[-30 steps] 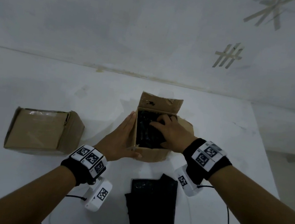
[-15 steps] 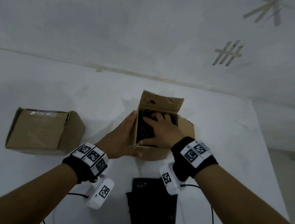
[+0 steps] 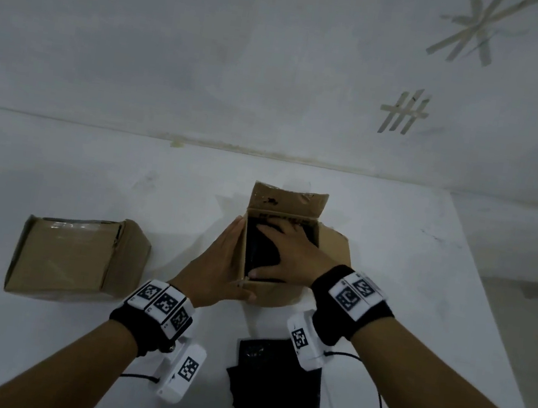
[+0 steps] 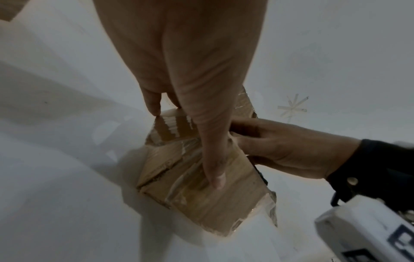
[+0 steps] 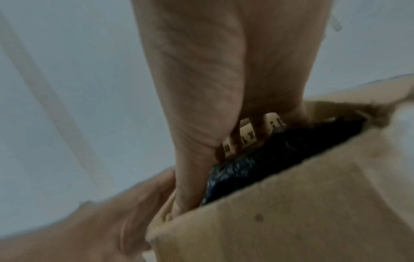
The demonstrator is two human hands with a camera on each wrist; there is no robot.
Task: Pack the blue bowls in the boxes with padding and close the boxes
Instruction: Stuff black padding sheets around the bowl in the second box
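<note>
A white table (image 3: 57, 174) is stretching out to a wall at its far edge and a drop-off at its right edge, with wide bare room to the left and far side. A shut box (image 3: 76, 259) is sitting at the left, well apart from the open box (image 3: 282, 295) in the middle, whose far flap is standing up and right flap is lying out. A stack of black padding (image 3: 275, 391) is lying near the table's near edge, just in front of the open box. The right hand (image 3: 288, 255) is lying flat, fingers spread, pressing on black padding inside the open box; no blue bowl is showing. The left hand (image 3: 217, 265) is resting flat with straight fingers against the open box's left wall, thumb on the near wall.
</note>
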